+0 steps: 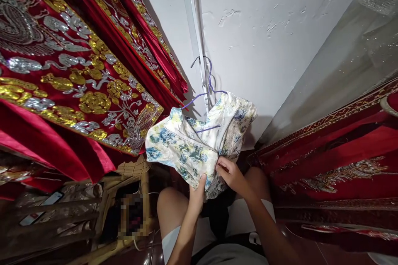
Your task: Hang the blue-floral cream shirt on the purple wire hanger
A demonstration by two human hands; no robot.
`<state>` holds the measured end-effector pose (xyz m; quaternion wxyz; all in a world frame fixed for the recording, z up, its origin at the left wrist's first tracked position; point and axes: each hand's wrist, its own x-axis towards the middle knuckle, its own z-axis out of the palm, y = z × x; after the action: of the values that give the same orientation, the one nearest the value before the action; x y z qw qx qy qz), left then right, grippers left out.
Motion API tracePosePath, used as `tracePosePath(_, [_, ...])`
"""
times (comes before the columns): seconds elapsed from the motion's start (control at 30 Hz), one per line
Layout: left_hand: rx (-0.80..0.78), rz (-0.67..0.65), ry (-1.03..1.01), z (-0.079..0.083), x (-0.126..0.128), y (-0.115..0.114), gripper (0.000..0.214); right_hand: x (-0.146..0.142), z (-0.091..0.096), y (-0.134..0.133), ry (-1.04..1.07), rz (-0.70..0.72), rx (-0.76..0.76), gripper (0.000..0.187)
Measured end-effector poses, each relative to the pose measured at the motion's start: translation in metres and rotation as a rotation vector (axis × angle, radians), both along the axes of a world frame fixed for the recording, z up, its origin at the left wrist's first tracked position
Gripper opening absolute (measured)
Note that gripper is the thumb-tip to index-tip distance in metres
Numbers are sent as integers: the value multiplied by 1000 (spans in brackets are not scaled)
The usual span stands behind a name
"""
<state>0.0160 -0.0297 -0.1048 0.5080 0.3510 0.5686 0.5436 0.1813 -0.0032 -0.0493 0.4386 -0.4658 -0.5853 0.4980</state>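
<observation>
A white floral shirt (192,153) with blue and yellow flowers and short sleeves hangs in front of my knees on a purple wire hanger (210,83). The hanger's hook is beside a thin pale vertical strip on the wall. My left hand (197,190) grips the lower edge of the shirt, thumb on top and fingers hidden behind the cloth. Just right of it, my right hand (228,174) pinches the shirt's front edge below the crossed neckline. The shirt's bottom falls into shadow between my legs.
Red garments (93,78) with gold and silver sequins hang close on the left. More red embroidered cloth (336,165) stands at the right, by a sheer glittery fabric (351,54). A bamboo rack (107,203) and a phone (42,208) are at lower left; a white wall (264,29) lies ahead.
</observation>
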Motion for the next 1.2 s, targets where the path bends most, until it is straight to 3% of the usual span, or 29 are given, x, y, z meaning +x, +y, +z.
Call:
tracePosePath(0.13, [22, 136, 33, 3, -1, -5, 90, -5, -4, -9, 55, -107, -58, 24])
tracePosePath(0.37, [-8, -27, -48, 11, 4, -8, 92, -11, -2, -14, 182, -85, -85, 20])
tracePosePath(0.53, [-18, -9, -68, 12, 10, -12, 88, -12, -1, -14, 130, -58, -47, 10])
tracePosePath(0.6, [-9, 17, -51, 11, 9, -12, 82, -14, -3, -16, 87, -42, -50, 16])
tracePosePath(0.7, [-16, 125, 51, 10, -4, -3, 63, -13, -6, -17, 91, -89, -103, 28])
tracePosePath(0.77, [26, 276, 151, 9, -16, 5, 51, -11, -6, -18, 95, -132, -141, 29])
tracePosePath(0.83, [155, 463, 264, 9, -26, 11, 45, -9, -5, -18, 91, -132, -166, 26])
tracePosePath(0.9, [311, 514, 382, 9, -27, 12, 44, -9, -3, -17, 106, -100, -187, 24])
tracePosePath(0.93, [368, 437, 432, 10, -23, 11, 42, -11, -3, -17, 119, -78, -196, 23])
tracePosePath(1.07, [403, -180, 421, 14, 3, 10, 17, -18, -4, -15, 141, 7, -213, 23])
tracePosePath(1.13, [367, -297, 357, 18, 12, 15, 11, -18, -4, -13, 124, 44, -196, 24])
tracePosePath(1.2, [366, -291, 335, 21, 18, 20, 18, -13, 3, -6, 106, 47, -178, 24])
